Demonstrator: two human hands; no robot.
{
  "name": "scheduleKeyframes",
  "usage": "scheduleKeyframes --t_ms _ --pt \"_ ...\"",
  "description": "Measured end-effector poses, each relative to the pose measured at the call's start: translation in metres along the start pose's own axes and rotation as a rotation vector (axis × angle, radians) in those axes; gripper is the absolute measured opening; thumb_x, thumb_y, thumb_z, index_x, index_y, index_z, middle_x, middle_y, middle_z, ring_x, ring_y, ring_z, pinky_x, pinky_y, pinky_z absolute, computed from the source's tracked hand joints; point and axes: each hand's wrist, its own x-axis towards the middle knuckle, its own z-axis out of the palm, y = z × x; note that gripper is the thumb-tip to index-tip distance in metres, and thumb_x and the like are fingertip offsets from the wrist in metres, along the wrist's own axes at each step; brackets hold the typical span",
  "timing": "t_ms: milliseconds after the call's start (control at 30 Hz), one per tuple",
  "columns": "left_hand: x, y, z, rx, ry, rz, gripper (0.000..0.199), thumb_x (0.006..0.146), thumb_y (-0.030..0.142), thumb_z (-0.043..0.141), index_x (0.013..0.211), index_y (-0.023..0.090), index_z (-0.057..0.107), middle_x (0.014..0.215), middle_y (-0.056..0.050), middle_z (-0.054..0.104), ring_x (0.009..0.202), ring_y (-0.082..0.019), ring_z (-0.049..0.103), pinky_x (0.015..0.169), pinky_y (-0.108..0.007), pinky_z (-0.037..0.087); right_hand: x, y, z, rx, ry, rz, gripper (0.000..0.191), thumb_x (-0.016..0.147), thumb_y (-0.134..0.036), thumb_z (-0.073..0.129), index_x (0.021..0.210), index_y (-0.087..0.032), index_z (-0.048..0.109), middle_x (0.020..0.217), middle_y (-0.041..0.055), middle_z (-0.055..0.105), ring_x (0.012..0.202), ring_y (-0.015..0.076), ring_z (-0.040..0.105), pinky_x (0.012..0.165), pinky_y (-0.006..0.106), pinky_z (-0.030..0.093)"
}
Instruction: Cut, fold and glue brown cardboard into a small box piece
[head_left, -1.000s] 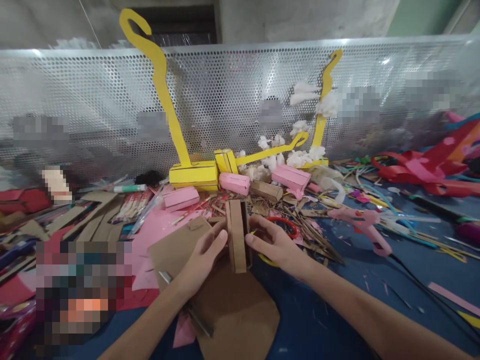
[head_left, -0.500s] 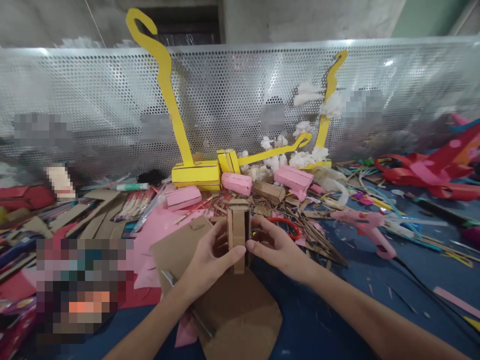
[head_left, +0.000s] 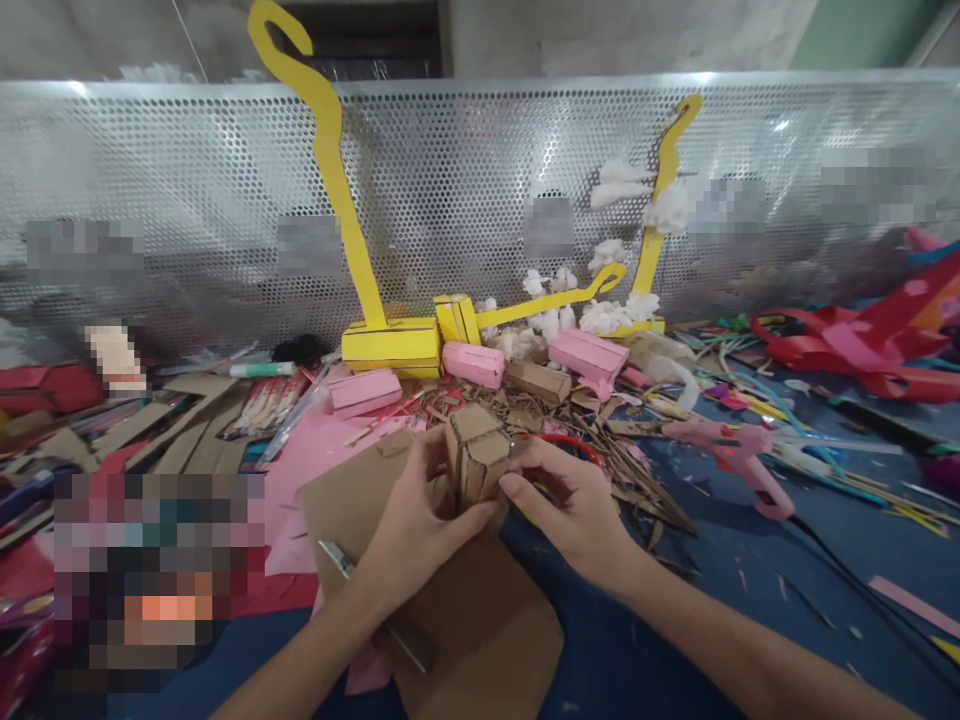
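A small brown cardboard box [head_left: 478,460] with several angled sides is held up in front of me, its end face tilted toward me. My left hand [head_left: 431,510] wraps round its left side, thumb along the near edge. At the upper right edge of the box, my right hand [head_left: 574,500] pinches with thumb and fingertips. Below them lies a flat brown cardboard sheet [head_left: 487,620]. A metal utility knife [head_left: 337,558] rests on the sheet, partly hidden by my left forearm. Red scissor-like handles [head_left: 581,443] show behind my right hand.
A pink glue gun [head_left: 739,455] with a black cord lies right. Pink boxes [head_left: 472,364], a yellow box with a tall hooked strip [head_left: 390,350] and cardboard scraps [head_left: 652,490] lie ahead. A perforated metal panel [head_left: 450,160] stands behind. Pink paper [head_left: 296,480] is left.
The box has tipped from upright, showing its angled end face toward me. My right hand has shifted up to its top right edge, and its fingers have closed there.
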Motion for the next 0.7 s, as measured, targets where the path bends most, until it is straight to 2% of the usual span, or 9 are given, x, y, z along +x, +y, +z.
scheduleKeyframes --t_ms 67,167,300,367,533,700 --pt "0.0 -0.001 -0.002 -0.026 -0.038 0.046 0.071 0.079 0.029 0.083 0.138 0.027 0.043 0.144 -0.01 0.056 0.137 -0.029 0.05 0.116 -0.041 0.037 0.001 -0.001 -0.001 -0.015 -0.013 -0.003 0.017 0.096 -0.033 0.062 0.085 -0.021 0.064 0.077 0.0016 0.062 0.07 0.0162 0.056 0.066 0.028 0.044" --pt "0.001 -0.004 -0.009 -0.125 -0.085 0.12 0.072 0.087 0.037 0.075 0.147 0.03 0.036 0.151 -0.011 0.05 0.141 -0.03 0.045 0.117 -0.045 0.036 0.002 -0.001 -0.003 0.029 -0.043 0.011 0.018 0.098 -0.033 0.06 0.086 -0.02 0.062 0.078 0.0009 0.059 0.069 0.0147 0.054 0.065 0.027 0.042" --pt "0.002 -0.004 -0.019 -0.185 -0.093 0.112 0.076 0.087 0.041 0.074 0.153 0.03 0.037 0.155 -0.012 0.046 0.144 -0.033 0.041 0.117 -0.048 0.036 0.002 0.0 -0.004 0.104 -0.103 0.011 0.017 0.1 -0.032 0.058 0.089 -0.02 0.062 0.082 0.0006 0.057 0.071 0.014 0.053 0.065 0.026 0.042" --pt "0.002 -0.001 -0.021 -0.162 -0.09 0.113 0.076 0.084 0.037 0.079 0.15 0.031 0.042 0.154 -0.011 0.048 0.142 -0.033 0.044 0.116 -0.047 0.037 0.002 0.0 -0.004 0.122 -0.12 0.006 0.016 0.1 -0.032 0.059 0.089 -0.02 0.061 0.082 0.0001 0.056 0.071 0.0136 0.051 0.065 0.025 0.041" --pt "0.001 0.006 -0.02 -0.098 -0.056 0.118 0.065 0.081 0.027 0.081 0.14 0.03 0.054 0.134 -0.008 0.062 0.123 -0.027 0.061 0.107 -0.042 0.047 -0.002 -0.001 -0.004 0.101 -0.139 -0.028 0.012 0.101 -0.03 0.058 0.093 -0.021 0.062 0.086 0.0001 0.057 0.075 0.0139 0.052 0.068 0.026 0.042" --pt "-0.002 0.009 -0.02 -0.095 -0.055 0.117 0.063 0.077 0.027 0.083 0.135 0.024 0.058 0.13 -0.01 0.066 0.12 -0.029 0.062 0.105 -0.042 0.049 -0.003 -0.003 -0.004 0.162 -0.138 -0.026 0.01 0.1 -0.029 0.059 0.093 -0.023 0.063 0.087 0.0 0.056 0.075 0.0138 0.053 0.067 0.026 0.042"
